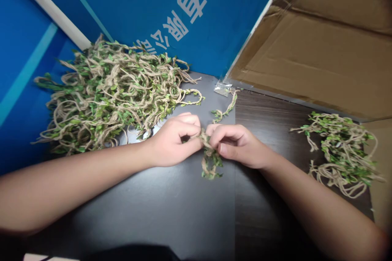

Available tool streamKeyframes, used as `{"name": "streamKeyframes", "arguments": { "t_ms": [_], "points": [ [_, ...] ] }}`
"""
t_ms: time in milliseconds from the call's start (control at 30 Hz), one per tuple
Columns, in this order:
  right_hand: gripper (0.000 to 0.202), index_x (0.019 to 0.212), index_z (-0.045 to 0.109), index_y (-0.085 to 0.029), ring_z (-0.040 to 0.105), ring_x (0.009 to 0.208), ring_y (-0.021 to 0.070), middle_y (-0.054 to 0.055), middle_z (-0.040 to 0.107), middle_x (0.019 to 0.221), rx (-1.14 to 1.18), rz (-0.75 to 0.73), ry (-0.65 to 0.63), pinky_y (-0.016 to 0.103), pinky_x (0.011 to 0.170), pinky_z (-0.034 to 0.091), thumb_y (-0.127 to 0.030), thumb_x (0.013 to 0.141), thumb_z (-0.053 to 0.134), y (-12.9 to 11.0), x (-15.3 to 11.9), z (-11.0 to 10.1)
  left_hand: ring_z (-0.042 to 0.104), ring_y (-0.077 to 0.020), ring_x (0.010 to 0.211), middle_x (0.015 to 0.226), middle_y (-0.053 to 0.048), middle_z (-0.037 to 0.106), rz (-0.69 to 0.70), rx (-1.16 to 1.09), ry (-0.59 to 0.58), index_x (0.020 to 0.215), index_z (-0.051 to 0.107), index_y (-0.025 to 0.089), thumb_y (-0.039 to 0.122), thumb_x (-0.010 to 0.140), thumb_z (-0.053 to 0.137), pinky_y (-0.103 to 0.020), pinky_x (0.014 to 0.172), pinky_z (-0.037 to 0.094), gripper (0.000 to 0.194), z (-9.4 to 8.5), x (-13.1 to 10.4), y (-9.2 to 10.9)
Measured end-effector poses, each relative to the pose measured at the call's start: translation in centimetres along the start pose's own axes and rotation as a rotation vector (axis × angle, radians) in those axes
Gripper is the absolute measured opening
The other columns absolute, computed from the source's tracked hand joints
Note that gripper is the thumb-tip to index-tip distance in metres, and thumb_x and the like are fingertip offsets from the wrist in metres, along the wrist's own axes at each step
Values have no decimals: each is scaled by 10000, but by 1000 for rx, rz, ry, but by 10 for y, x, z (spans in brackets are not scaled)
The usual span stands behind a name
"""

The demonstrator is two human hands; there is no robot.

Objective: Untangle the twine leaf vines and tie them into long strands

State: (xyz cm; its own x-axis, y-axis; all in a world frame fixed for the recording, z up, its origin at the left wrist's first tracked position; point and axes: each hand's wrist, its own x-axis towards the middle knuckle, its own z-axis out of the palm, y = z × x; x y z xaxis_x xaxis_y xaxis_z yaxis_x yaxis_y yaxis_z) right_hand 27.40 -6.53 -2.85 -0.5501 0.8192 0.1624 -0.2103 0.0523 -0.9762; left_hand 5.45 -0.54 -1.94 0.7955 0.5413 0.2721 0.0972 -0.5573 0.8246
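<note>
Both my hands meet over the middle of the table, pinching one jute twine with green leaves [211, 163]. My left hand [179, 138] has thumb and fingers pressed together on its knotted or twisted part. From the other side my right hand [234, 142] grips the same leafy twine close by. A loop of it hangs below the fingers. A leafy strand [228, 108] runs out on the tabletop beyond my right hand; whether it is the same piece is hidden.
A big tangled heap of leafy jute twine [122, 89] lies at the left back. A smaller pile [343, 147] sits at the right. Behind stand a blue panel with white characters [171, 28] and a brown cardboard sheet [321, 45]. A clear plastic scrap [223, 89] lies near the corner.
</note>
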Motion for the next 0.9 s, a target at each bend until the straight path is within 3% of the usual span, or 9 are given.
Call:
{"name": "streamKeyframes", "arguments": {
  "t_ms": [333,433,567,667,767,900],
  "points": [
    [411,752,529,-186,479,746,131,1,519,817,33,17,88,282,697,390,-503,962,685,5,0,-2,485,-118,667,705,-12,505,-85,-74,12,610,566,139,187,950,582,-263,657,396,343,-2,1,3],
    [501,653,446,-177,462,723,114,-3,501,821,12,-4,85,271,679,380,-480,937,726,4,1,-2,499,-116,664,709,-14,522,-85,-99,24,602,579,138,184,945,592,-263,657,403,346,-4,1,3],
    [534,597,488,-160,519,774,131,32,560,897,-6,8,77,301,723,389,-496,953,700,4,-2,-5,560,-128,694,713,-18,565,-127,-179,60,636,639,144,211,986,561,-268,682,431,365,-6,2,3],
    [547,594,546,-168,558,819,172,62,608,904,3,14,70,340,762,410,-564,949,677,9,-4,-6,565,-137,719,720,-17,564,-162,-214,129,647,634,148,238,1002,539,-276,693,428,379,-6,2,0],
    [621,545,480,-179,546,719,162,57,619,801,84,-14,82,331,682,406,-606,980,599,12,-4,-6,554,-146,736,752,-25,572,-170,-271,239,686,625,153,264,1021,519,-290,701,425,369,-3,-2,-5],
    [735,507,399,-201,454,560,152,11,422,524,140,-52,212,329,612,378,-718,1026,346,8,-1,-10,532,-160,746,818,-38,558,-93,-281,403,776,610,168,322,1052,519,-313,699,432,328,1,-8,-9]
  ]
}}
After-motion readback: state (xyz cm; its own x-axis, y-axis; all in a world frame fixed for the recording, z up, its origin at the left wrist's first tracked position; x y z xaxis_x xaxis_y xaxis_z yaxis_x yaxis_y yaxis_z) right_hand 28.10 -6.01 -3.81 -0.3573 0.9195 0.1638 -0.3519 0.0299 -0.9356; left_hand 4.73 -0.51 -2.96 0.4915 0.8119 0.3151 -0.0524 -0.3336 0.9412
